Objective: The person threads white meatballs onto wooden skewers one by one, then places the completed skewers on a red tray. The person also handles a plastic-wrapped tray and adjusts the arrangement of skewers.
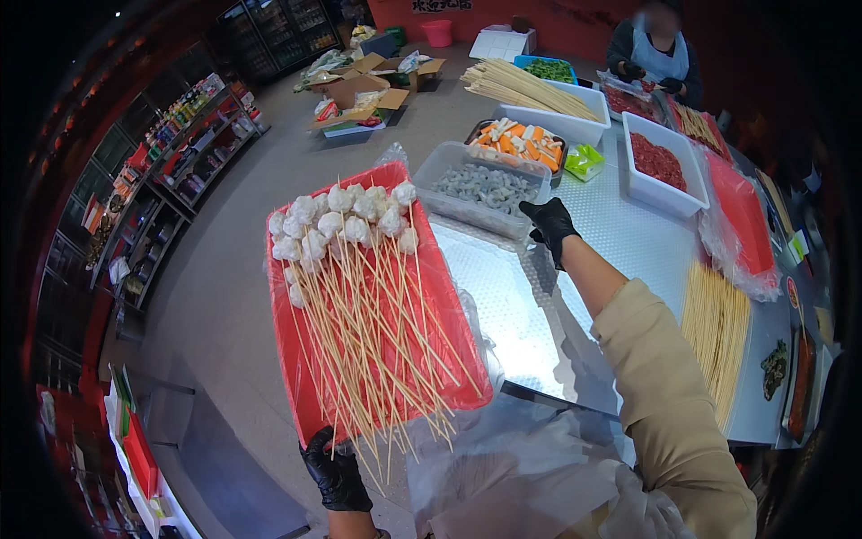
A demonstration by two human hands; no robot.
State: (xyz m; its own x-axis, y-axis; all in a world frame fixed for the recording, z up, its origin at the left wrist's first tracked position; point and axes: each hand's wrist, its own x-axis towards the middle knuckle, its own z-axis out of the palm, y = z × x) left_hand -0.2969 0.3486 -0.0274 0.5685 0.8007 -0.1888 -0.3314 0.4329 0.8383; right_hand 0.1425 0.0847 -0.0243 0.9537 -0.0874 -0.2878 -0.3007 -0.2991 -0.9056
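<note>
My left hand in a black glove grips the near left corner of a red plastic tray lined with clear film. Off the left side of the table, the tray hangs over the floor. Skewers with white balls at their far ends lie in it, and their bare bamboo sticks stick out past the near edge. My right hand, also black-gloved, holds the near right corner of a clear plastic tub. Grey peeled shrimp fill the tub's bottom. Some right fingers are hidden behind the hand.
The metal table carries a container of orange-and-white sticks, a green packet, a white bin of red meat and bamboo skewers. Across it, a person works. Cardboard boxes and shelves stand left.
</note>
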